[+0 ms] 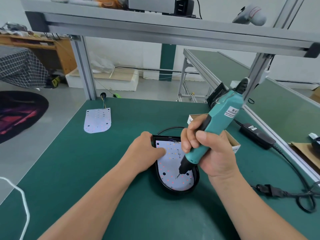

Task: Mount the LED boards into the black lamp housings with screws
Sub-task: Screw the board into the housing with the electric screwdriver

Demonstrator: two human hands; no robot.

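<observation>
1. White cable runs along the far left edge, off the table.
2. Spare LED board lies flat on the green table top at back left. Coloured wires lead off its far end. It is well apart from the hands.
3. Left hand grasps the black lamp housing at its far left corner, fingers curled over the rim and thumb laid on the board inside.
4. Black lamp housing sits at table centre, rounded end toward the person. A black lead loops out behind it.
5. LED board lies flat inside the housing, white face up with red and yellow dots.
6. Screw sits in the board near the rounded end, with the bit tip touching it.
7. Electric screwdriver, teal body, is tilted, with its top leaning back and right and its bit down on the screw.
8. Right hand is clenched round the screwdriver's lower barrel, thumb across the front.
9. Cardboard box sits behind the right hand, partly hidden; contents cannot be told.
10. Black power adapter lies at the right on the table.
11. Black power cord runs along the right edge, coiled near the corner.
</observation>
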